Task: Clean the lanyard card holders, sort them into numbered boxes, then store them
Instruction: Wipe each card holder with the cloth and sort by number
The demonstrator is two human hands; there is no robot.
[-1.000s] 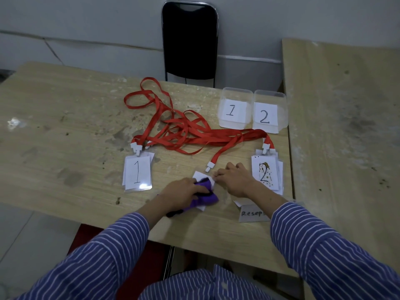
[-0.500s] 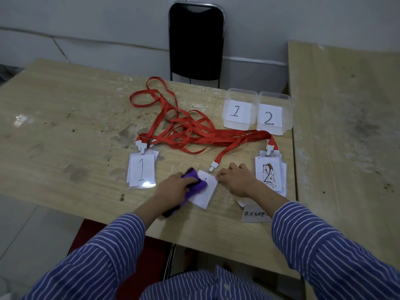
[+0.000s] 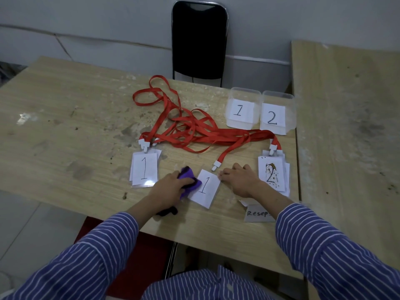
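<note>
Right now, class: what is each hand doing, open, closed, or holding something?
Left hand: grips the purple cloth, at the card holder marked 1.
Right hand: fingertips on that holder's corner; pinching or pressing cannot be told.
</note>
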